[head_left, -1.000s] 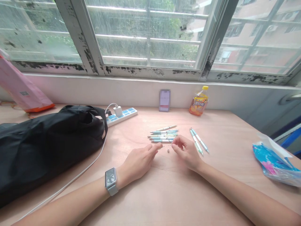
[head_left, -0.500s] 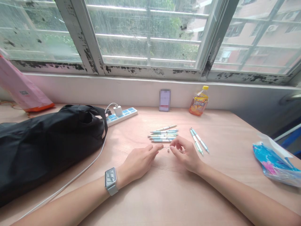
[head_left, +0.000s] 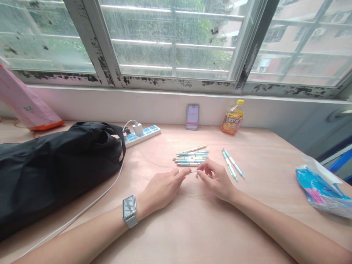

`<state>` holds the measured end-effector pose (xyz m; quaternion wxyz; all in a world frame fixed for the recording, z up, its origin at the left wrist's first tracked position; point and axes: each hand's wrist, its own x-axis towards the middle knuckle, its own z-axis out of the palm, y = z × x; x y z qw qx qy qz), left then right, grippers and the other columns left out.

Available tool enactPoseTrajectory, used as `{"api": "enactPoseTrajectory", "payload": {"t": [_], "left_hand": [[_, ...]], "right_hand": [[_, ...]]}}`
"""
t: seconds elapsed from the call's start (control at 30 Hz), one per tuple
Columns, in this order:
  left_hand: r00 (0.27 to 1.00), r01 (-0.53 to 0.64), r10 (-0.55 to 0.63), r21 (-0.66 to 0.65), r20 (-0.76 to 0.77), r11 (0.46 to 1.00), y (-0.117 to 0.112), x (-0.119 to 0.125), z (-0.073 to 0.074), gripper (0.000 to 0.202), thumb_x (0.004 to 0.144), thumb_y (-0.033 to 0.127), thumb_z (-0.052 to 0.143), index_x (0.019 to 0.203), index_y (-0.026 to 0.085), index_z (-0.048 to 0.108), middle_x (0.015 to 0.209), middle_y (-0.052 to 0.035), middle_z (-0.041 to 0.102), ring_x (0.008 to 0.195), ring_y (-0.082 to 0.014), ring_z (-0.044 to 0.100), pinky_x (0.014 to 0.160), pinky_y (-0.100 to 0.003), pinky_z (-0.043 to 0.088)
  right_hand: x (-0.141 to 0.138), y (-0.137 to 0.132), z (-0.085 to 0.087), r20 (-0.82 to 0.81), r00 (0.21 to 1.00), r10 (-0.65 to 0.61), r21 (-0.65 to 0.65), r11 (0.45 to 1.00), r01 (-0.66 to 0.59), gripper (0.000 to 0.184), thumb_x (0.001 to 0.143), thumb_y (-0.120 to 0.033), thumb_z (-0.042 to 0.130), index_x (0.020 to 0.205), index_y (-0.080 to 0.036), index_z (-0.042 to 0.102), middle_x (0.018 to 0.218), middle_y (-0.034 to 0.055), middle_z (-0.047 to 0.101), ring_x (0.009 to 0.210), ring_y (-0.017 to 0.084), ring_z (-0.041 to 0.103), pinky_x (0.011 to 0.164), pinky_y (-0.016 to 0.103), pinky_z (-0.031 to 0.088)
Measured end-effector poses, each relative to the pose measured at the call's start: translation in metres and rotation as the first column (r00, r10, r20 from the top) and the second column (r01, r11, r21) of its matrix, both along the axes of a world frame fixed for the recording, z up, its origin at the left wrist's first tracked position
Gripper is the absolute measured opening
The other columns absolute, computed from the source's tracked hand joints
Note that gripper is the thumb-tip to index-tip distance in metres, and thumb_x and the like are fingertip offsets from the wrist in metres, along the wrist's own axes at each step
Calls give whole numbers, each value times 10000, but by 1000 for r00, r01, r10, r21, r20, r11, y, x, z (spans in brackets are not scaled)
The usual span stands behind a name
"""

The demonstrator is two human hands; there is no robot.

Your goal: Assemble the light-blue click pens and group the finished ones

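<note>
Fingers [head_left: 202, 171] of both hands meet pinched on a thin metal pen part [head_left: 194, 171] just below the loose pens [head_left: 190, 157]; it looks light and slippery, best gripped at its tips.

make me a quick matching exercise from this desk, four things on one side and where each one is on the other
Things
1. wristwatch
2. white charger
3. two loose pens
4. orange drink bottle

Places
a. at the back edge of the desk
b. plugged into the power strip
c. on the left wrist
d. to the right of the main pile of pens

Pairs: 1c, 2b, 3d, 4a
</note>
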<state>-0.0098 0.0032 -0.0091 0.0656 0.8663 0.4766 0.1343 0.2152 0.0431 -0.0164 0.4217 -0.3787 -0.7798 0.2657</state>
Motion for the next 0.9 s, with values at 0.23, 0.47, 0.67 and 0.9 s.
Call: {"api": "enactPoseTrajectory", "payload": {"t": [0.23, 0.47, 0.67, 0.9], "left_hand": [[1000, -1, 1, 16, 9, 1000, 0, 1, 1, 368, 1078, 285, 293, 1425, 277, 416, 1261, -68, 674, 1018, -258, 710, 794, -343, 543], [999, 11, -10, 41, -34, 999, 1, 0, -3, 343, 1056, 239, 297, 1359, 265, 456, 1182, -67, 684, 960, -248, 712, 753, -326, 533], [995, 11, -9, 20, -103, 1000, 1, 1, 3, 253, 1066, 254, 253, 1105, 217, 500, 993, -53, 687, 840, -245, 695, 669, -316, 481], [993, 23, -19, 29, -113, 999, 3, 1, 2, 229, 1070, 257, 239, 1020, 223, 460, 938, -35, 667, 785, -234, 669, 632, -310, 428]], "right_hand": [[-1, 1, 0, 32, 998, 60, 13, 998, -60, 111, 925, -225, 585, 850, -204, 665, 774, 12, 632, 691, 149, 512, 600, 265, 400], [-1, 2, -3, 23, 997, 77, 81, 994, -78, 102, 939, -235, 606, 865, -208, 671, 804, 22, 662, 722, 157, 534, 642, 281, 427], [-1, 2, -2, 2, 996, 85, 47, 995, -85, 104, 942, -229, 602, 871, -215, 676, 804, 18, 669, 717, 156, 542, 635, 281, 425], [-1, 3, -5, -4, 994, 107, 37, 994, -107, 92, 932, -196, 609, 879, -219, 681, 819, 13, 678, 722, 153, 540, 629, 274, 422]]}}
